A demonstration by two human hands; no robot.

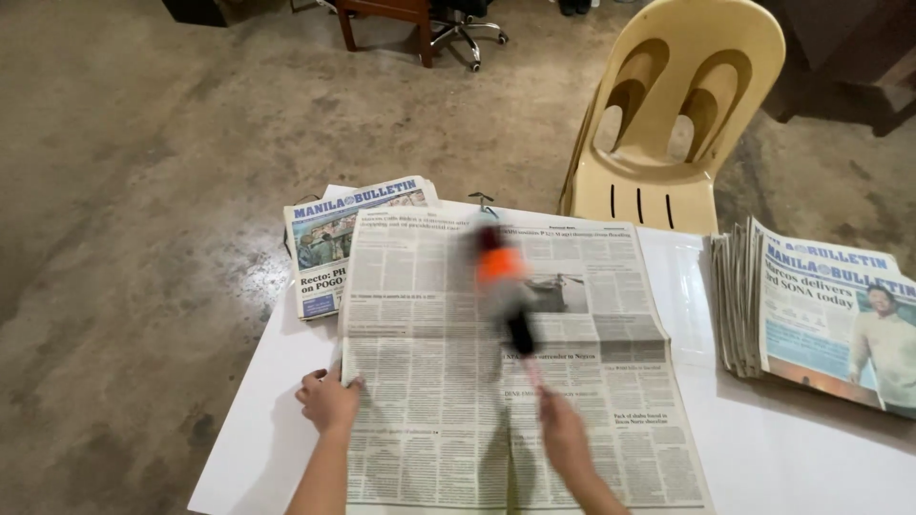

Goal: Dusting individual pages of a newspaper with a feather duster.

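White table point(267, 381): left hand point(329, 401) pins newspaper point(429, 381) edge; right hand point(563, 434) clamped on blurred brush point(506, 296) mid-sheet.

hands: 2, left hand point(327, 401), right hand point(563, 437) | open broadsheet newspaper point(496, 362) under both hands: 1 | blurred black-and-orange stick tool point(506, 286) above right hand: 1 | folded newspaper piles: 2, small pile point(329, 238) beyond left hand, thick stack point(811, 305) right of right hand | cream plastic chair point(668, 105): 1 | white table point(792, 448): 1

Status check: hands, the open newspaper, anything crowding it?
Left hand pins open newspaper at its left edge. Right hand grips blurred orange-and-black tool over the page. Folded newspaper tucked under far-left corner; newspaper stack lies apart, right.
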